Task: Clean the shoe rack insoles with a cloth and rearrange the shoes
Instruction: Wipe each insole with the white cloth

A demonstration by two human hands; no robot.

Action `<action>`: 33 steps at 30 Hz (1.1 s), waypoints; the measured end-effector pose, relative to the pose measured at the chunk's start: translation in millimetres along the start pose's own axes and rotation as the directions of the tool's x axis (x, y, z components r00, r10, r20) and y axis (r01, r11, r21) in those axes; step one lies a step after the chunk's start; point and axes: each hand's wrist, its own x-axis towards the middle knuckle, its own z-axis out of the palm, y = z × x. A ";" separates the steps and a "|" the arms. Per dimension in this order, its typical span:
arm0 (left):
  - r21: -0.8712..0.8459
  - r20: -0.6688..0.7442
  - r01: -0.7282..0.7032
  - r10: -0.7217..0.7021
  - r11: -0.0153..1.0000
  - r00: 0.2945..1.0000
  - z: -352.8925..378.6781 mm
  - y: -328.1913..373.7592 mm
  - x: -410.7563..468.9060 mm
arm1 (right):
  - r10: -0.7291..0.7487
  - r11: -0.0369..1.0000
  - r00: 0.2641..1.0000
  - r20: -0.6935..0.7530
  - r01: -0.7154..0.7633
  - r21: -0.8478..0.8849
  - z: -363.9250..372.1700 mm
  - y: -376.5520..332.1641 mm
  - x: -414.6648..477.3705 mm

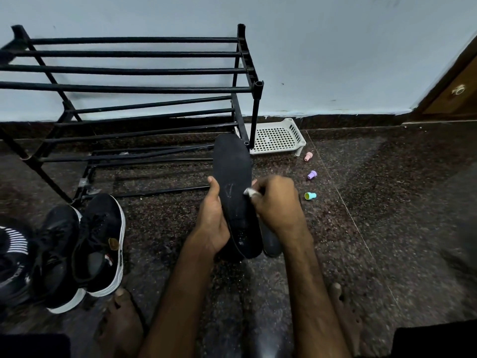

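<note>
A black insole (233,174) stands upright at the centre of the head view, over the dark floor. My left hand (213,220) grips its left edge, thumb on the front face. My right hand (277,202) pinches a small white cloth (251,193) against the insole's right edge. A second dark insole (271,241) shows partly behind the first, below my right hand. The black metal shoe rack (129,89) stands bare at the upper left. A pair of black shoes with white soles (85,249) sits on the floor at the left.
A white perforated plastic tray (277,136) lies against the wall right of the rack. Three small coloured caps, pink (308,156), purple (311,174) and teal (309,195), lie on the floor. Another dark shoe (13,257) is at the far left. My bare feet (121,321) rest below. A wooden door (454,91) is at right.
</note>
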 end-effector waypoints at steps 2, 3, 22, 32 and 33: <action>0.004 -0.011 0.005 -0.005 1.000 1.000 0.6 -0.6 1.3 | -0.016 1.000 0.992 -0.128 0.014 -0.016 2.2 -1.3 0.9; 0.000 -0.012 0.004 -0.004 1.000 1.000 -0.3 0.3 1.6 | -0.056 0.998 0.993 -0.101 0.056 -0.007 3.0 -2.3 1.1; 0.005 0.072 0.022 -0.022 1.000 0.997 2.3 -9.1 3.2 | -0.100 0.994 0.987 -0.128 0.105 0.029 6.3 -1.3 3.3; -0.024 0.070 0.051 -0.049 0.998 0.996 -2.0 -10.8 4.9 | -0.166 0.985 0.981 -0.103 0.171 0.035 9.1 -8.4 2.8; -0.022 0.063 0.047 -0.045 0.999 0.997 -3.1 -10.6 5.2 | -0.193 0.978 0.979 -0.062 0.197 0.070 11.6 -11.7 2.8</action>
